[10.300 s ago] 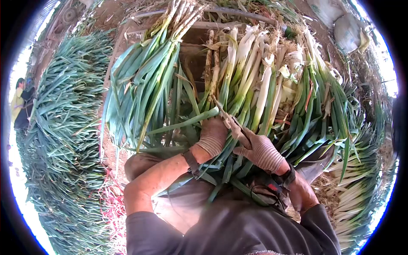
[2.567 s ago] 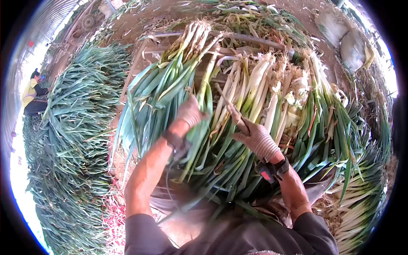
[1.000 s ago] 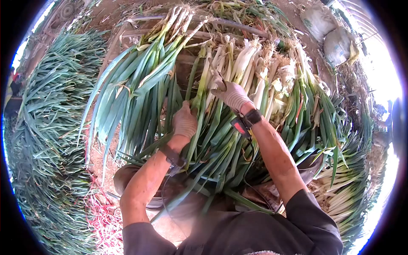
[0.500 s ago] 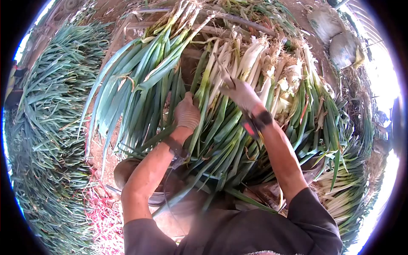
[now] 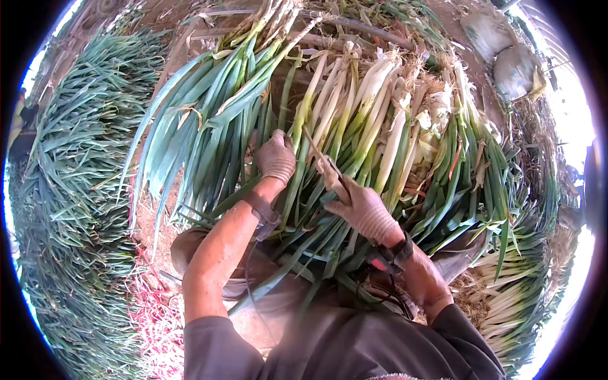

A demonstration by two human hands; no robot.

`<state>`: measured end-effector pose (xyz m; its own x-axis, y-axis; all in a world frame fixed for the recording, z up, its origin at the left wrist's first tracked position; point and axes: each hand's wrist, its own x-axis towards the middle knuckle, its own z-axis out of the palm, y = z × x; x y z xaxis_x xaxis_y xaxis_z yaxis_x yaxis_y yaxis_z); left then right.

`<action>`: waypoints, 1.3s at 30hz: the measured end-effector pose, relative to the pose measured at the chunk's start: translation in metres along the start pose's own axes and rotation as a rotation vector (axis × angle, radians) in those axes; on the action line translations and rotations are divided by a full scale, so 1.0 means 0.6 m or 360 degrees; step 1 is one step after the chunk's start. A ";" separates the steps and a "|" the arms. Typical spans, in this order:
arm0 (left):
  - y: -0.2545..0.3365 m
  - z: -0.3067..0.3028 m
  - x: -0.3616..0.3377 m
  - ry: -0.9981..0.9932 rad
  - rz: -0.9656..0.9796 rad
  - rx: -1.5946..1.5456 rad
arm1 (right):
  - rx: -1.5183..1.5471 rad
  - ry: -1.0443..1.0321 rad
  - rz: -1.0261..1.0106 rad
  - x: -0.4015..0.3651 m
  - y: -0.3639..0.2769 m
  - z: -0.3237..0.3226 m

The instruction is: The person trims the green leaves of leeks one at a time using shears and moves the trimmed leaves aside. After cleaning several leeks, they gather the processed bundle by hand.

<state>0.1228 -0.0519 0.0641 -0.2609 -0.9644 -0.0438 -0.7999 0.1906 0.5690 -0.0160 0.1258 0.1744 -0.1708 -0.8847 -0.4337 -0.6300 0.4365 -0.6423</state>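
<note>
My left hand (image 5: 276, 157), in a pale glove, is closed round a green onion stalk (image 5: 286, 92) at the left edge of the middle pile. My right hand (image 5: 364, 209), also gloved, grips a knife (image 5: 329, 170) whose blade points up and left toward that stalk. Under and beyond both hands lies a pile of green onions (image 5: 380, 120), white root ends away from me and green leaves toward my lap. Left of it, a leafy bunch (image 5: 218, 107) lies with its roots at the top.
A large mass of green onions (image 5: 88, 190) fills the left side. Pink strips (image 5: 155, 329) lie on the ground at lower left. More onions (image 5: 513, 291) are stacked at lower right. Sacks (image 5: 516, 71) stand at upper right. A wooden frame (image 5: 354, 28) shows behind the pile.
My right hand and the knife have moved down toward me, off the white stems. My left hand has shifted slightly up and left.
</note>
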 end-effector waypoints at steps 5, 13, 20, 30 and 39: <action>0.007 -0.004 -0.004 -0.0034 -0.0030 -0.0002 | -0.0197 0.0127 0.0044 0.070 0.003 -0.018; -0.001 0.014 0.000 -0.0073 0.0014 0.0018 | -0.0384 0.0210 0.0103 0.149 0.021 -0.052; 0.024 -0.010 -0.009 -0.0277 0.0057 -0.0003 | -0.0413 0.0311 0.0158 0.225 0.037 -0.111; 0.012 0.006 0.007 -0.0499 0.0273 0.0040 | -0.0052 0.0537 0.0243 0.222 0.053 -0.165; 0.154 -0.113 -0.027 -0.1397 0.0297 0.0751 | 0.0308 0.0137 0.0002 0.105 -0.022 -0.114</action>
<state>0.0898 -0.0310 0.1731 -0.5564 -0.4726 -0.6834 -0.7881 0.5607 0.2539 -0.0703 0.0531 0.1990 -0.2408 -0.8912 -0.3845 -0.4739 0.4536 -0.7547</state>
